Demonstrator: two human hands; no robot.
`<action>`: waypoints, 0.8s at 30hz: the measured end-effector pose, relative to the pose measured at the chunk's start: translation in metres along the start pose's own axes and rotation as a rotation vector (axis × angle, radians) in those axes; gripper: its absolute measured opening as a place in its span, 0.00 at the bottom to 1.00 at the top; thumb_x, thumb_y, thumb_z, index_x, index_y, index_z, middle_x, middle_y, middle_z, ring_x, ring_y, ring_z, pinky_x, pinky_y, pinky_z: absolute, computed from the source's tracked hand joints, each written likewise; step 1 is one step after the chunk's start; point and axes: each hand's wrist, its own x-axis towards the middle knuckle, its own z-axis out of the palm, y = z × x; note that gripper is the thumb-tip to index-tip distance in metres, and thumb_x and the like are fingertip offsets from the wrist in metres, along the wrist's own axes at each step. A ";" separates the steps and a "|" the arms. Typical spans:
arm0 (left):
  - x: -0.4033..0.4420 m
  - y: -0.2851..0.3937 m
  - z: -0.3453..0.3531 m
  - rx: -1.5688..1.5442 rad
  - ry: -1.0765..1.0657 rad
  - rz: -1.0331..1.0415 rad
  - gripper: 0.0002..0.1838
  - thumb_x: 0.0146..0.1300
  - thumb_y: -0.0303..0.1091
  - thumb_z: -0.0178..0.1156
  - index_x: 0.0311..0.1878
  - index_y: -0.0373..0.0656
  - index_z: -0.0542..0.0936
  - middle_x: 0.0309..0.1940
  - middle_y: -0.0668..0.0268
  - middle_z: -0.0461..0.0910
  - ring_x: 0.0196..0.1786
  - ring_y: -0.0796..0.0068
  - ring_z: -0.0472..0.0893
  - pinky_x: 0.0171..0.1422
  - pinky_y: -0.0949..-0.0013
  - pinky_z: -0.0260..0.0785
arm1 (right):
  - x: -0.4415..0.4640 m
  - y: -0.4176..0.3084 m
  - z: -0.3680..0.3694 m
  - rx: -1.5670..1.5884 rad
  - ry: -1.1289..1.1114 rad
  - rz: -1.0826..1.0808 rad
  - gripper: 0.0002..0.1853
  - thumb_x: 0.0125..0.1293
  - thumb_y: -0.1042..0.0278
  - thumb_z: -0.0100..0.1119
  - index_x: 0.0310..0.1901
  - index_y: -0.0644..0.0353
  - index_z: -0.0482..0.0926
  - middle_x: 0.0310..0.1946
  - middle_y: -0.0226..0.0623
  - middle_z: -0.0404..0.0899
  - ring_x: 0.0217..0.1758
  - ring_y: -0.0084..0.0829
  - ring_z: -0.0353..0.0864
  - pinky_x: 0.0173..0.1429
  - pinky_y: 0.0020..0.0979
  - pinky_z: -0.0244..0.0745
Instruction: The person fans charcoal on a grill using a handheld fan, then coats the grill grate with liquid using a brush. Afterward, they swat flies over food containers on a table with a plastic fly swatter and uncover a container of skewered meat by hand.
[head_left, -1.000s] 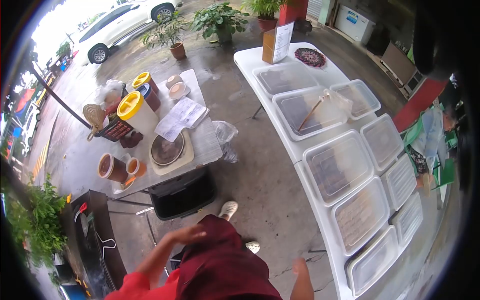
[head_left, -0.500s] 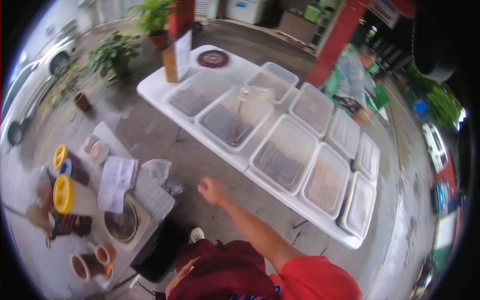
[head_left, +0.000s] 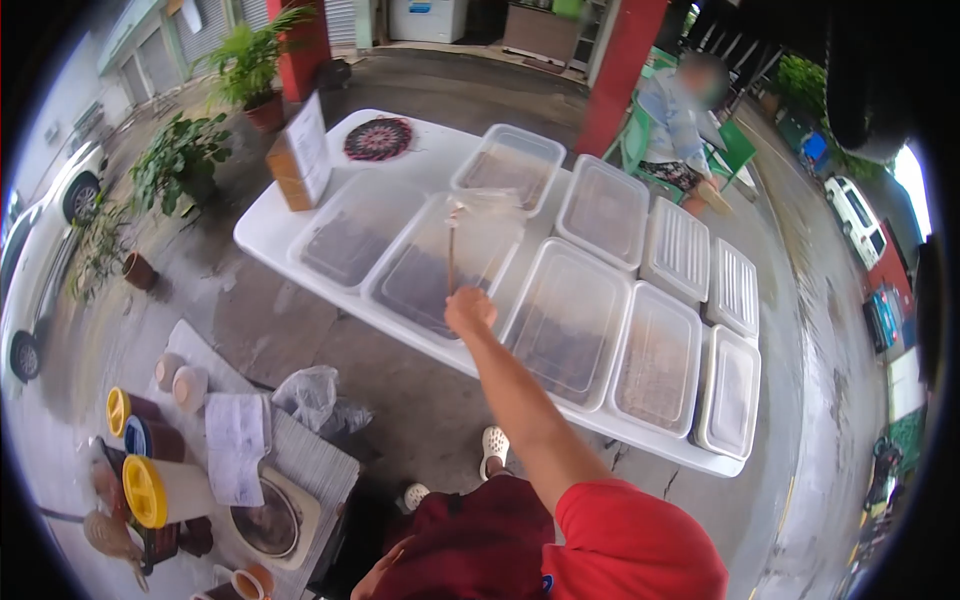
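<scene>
Table: long and white, the landmark for every place below.
Stick: thin and brown, lying over a lidded tub near the table's middle; clear plastic strips fan out at its far end.
Right hand: above the table's near edge, at the stick's near end, fingers curled narrow; whether they close round it, I cannot tell.
Left hand: short of the table, low beside the dark red apron; finger spread cannot be told.
Handling: the stick looks light and fairly stiff, the strips soft and likely to trail or snag; the tub lid beneath may be slippery.
Where to hold: the bare near end seems best, well away from the strips.
Beyond the table: a seated person, near its right end.
Hard to make out: the stick's tip behind the fingers, how the strips are fixed, and the tubs' contents, hazy through cloudy lids. The left hand is mostly cut off.
</scene>
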 end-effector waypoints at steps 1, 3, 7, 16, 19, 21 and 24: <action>0.017 0.015 -0.008 0.016 0.065 0.036 0.40 0.68 0.64 0.43 0.72 0.43 0.57 0.70 0.53 0.59 0.72 0.59 0.58 0.73 0.64 0.50 | 0.011 0.003 0.005 0.006 0.006 -0.020 0.14 0.60 0.61 0.57 0.43 0.61 0.82 0.47 0.49 0.80 0.52 0.48 0.80 0.52 0.43 0.77; 0.055 0.046 -0.021 0.052 0.169 0.112 0.40 0.68 0.64 0.43 0.72 0.43 0.57 0.70 0.53 0.59 0.72 0.59 0.58 0.73 0.64 0.50 | -0.003 0.000 -0.022 0.004 -0.070 -0.107 0.11 0.55 0.66 0.58 0.38 0.60 0.84 0.41 0.47 0.83 0.47 0.47 0.83 0.47 0.43 0.79; 0.124 0.110 -0.019 0.122 0.251 0.210 0.40 0.68 0.64 0.43 0.72 0.43 0.57 0.70 0.53 0.59 0.72 0.59 0.58 0.73 0.64 0.50 | 0.013 0.012 -0.030 0.175 -0.094 -0.123 0.13 0.55 0.70 0.55 0.39 0.66 0.83 0.42 0.54 0.82 0.49 0.47 0.82 0.48 0.40 0.79; 0.173 0.186 0.039 0.249 0.264 0.212 0.40 0.68 0.64 0.43 0.72 0.43 0.57 0.70 0.53 0.59 0.73 0.59 0.57 0.73 0.64 0.50 | 0.022 0.071 -0.084 0.537 0.009 -0.415 0.09 0.61 0.70 0.50 0.31 0.68 0.74 0.33 0.58 0.78 0.41 0.57 0.78 0.45 0.51 0.73; 0.164 0.206 0.077 0.260 0.198 0.225 0.40 0.68 0.64 0.43 0.72 0.43 0.57 0.70 0.53 0.59 0.73 0.60 0.57 0.73 0.64 0.50 | 0.001 0.114 -0.169 0.605 -0.111 -0.734 0.10 0.59 0.65 0.55 0.33 0.64 0.78 0.34 0.50 0.80 0.43 0.50 0.80 0.44 0.48 0.74; 0.146 0.215 0.118 0.258 0.081 0.225 0.40 0.68 0.64 0.43 0.72 0.43 0.57 0.70 0.53 0.59 0.73 0.60 0.57 0.73 0.64 0.50 | 0.005 0.167 -0.207 0.375 -0.064 -0.855 0.11 0.62 0.63 0.54 0.34 0.62 0.79 0.33 0.48 0.80 0.40 0.51 0.79 0.42 0.47 0.74; 0.119 0.216 0.179 0.230 -0.188 0.188 0.40 0.68 0.64 0.44 0.72 0.43 0.57 0.70 0.53 0.59 0.73 0.60 0.57 0.73 0.64 0.50 | 0.027 0.359 -0.300 0.079 -0.025 -0.504 0.12 0.63 0.65 0.50 0.40 0.64 0.79 0.32 0.46 0.79 0.36 0.43 0.78 0.37 0.41 0.73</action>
